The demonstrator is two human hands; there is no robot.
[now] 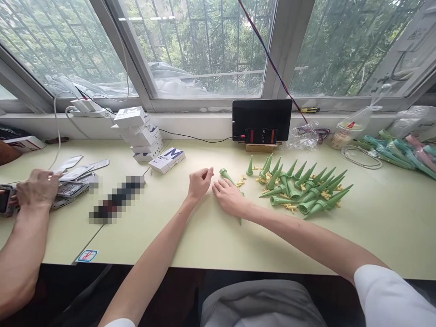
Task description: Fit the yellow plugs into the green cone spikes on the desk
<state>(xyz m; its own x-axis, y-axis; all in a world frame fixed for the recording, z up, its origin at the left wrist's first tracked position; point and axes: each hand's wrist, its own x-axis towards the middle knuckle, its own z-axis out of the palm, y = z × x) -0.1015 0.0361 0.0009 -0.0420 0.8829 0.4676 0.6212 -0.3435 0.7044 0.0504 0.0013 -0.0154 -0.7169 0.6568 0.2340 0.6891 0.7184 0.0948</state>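
Note:
My left hand (pixel 200 182) is closed, thumb and fingers pinched together just above the table. Whatever it holds, if anything, is hidden. Beside it, my right hand (pixel 227 196) lies palm down with its fingers stretched out. A green plastic spike (pixel 226 174) with a round collar lies by its fingertips, partly covered by the hand. A bit of another green piece (pixel 241 221) shows below the right wrist. To the right spreads a heap of hollow green cone-shaped spikes (pixel 306 179), some upright and others on their sides. Small yellow plastic pieces (pixel 291 208) are scattered among them.
A dark tablet (pixel 261 116) and a phone (pixel 260 136) stand by the window. White boxes (pixel 138 131) are stacked left of them. Another person's hand (pixel 37 193) is among phone parts (pixel 73 186) at far left. Coloured straps (pixel 395 150) and a bagged cup (pixel 347 131) lie right.

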